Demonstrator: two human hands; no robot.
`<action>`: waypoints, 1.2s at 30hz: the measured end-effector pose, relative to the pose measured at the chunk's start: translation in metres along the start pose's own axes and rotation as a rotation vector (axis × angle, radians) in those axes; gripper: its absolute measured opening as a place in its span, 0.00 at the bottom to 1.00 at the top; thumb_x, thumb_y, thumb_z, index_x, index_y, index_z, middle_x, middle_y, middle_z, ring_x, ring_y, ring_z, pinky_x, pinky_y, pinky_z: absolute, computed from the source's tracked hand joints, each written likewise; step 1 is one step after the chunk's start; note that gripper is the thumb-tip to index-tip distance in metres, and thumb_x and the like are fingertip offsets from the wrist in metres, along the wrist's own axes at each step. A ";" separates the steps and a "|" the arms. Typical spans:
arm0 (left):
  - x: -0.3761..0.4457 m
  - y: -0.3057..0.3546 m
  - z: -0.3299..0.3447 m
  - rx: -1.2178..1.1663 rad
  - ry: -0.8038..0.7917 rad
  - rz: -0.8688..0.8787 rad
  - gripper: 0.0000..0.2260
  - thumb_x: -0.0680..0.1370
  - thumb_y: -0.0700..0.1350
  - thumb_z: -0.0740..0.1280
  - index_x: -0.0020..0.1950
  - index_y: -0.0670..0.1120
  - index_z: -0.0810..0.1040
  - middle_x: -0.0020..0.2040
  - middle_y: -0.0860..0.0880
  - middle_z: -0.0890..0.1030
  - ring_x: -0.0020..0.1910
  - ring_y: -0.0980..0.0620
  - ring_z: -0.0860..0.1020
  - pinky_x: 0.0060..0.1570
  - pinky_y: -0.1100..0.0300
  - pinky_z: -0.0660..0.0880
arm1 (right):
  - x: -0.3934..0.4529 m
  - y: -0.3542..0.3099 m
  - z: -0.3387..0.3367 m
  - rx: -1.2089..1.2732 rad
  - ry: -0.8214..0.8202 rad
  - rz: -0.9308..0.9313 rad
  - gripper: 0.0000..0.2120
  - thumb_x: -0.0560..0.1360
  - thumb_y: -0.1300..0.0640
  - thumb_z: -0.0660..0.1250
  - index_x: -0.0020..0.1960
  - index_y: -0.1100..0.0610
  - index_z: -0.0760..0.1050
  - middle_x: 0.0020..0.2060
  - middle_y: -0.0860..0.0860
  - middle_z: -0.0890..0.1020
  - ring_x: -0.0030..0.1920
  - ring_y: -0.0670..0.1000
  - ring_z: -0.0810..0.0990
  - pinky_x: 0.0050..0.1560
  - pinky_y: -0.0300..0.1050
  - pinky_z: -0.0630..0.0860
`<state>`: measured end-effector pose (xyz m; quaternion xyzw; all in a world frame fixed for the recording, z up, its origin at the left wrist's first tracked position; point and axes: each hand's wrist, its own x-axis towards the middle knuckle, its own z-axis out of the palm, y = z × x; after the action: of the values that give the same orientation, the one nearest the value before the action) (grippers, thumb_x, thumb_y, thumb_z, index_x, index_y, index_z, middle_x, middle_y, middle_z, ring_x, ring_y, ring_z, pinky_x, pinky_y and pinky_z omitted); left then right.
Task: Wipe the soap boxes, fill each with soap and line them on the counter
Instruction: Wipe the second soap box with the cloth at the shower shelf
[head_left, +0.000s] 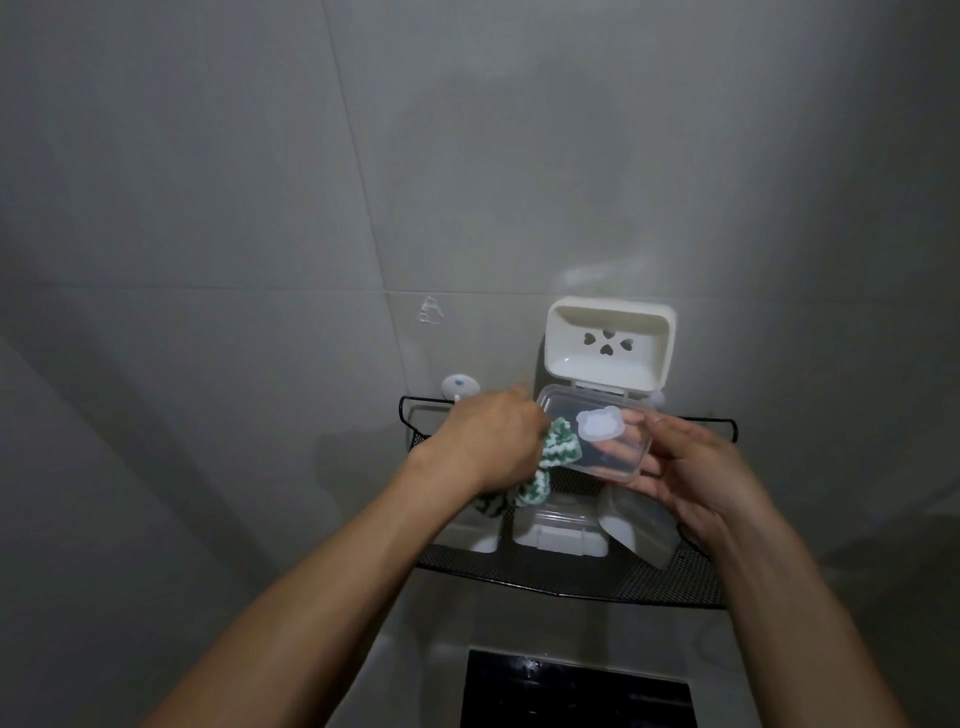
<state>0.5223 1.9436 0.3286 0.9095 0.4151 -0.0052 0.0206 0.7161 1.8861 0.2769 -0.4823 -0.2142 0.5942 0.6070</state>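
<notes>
My right hand holds an open soap box of white plastic with a clear hinged lid, lifted above the black wire-mesh shelf that hangs on the grey tiled wall. My fingers curl under and behind the clear lid, which tips toward me and carries a pale bear-shaped emblem; the white tray half stands upright behind it, its inside facing me, with three heart-shaped drain holes. My left hand is closed around a green-and-white knitted cloth, bunched in the fist and pressed against the left edge of the clear lid; a tail of the cloth hangs below my wrist. On the shelf under my hands lie more boxes: one white-and-clear soap box in the middle, a clear box tilted beside it under my right wrist, and a white piece at the left that my forearm mostly hides. A small round white wall hook sits just above the shelf's left corner. Below the shelf is a dark glossy rectangle I cannot identify.
</notes>
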 end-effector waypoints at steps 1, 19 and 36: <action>-0.001 0.000 0.000 -0.006 0.005 0.001 0.09 0.81 0.44 0.58 0.49 0.45 0.77 0.46 0.47 0.71 0.43 0.47 0.75 0.40 0.53 0.69 | 0.000 0.000 0.000 0.001 -0.009 0.002 0.14 0.83 0.60 0.58 0.60 0.68 0.76 0.50 0.65 0.85 0.45 0.58 0.87 0.35 0.52 0.84; 0.003 0.020 0.011 -0.276 0.061 0.255 0.13 0.82 0.44 0.61 0.63 0.53 0.81 0.48 0.49 0.69 0.49 0.52 0.71 0.46 0.56 0.67 | -0.003 0.013 0.006 -0.013 0.017 0.003 0.12 0.83 0.59 0.60 0.53 0.65 0.79 0.39 0.60 0.86 0.33 0.53 0.85 0.32 0.50 0.84; -0.008 -0.035 0.089 -0.210 0.111 0.005 0.11 0.81 0.48 0.63 0.60 0.52 0.82 0.50 0.49 0.72 0.50 0.49 0.74 0.44 0.56 0.69 | -0.009 -0.002 -0.022 0.054 0.132 -0.069 0.10 0.83 0.60 0.60 0.55 0.62 0.79 0.44 0.58 0.87 0.41 0.53 0.88 0.32 0.49 0.83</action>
<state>0.4914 1.9569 0.2385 0.9023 0.4115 0.0888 0.0929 0.7334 1.8703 0.2713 -0.4961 -0.1742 0.5454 0.6527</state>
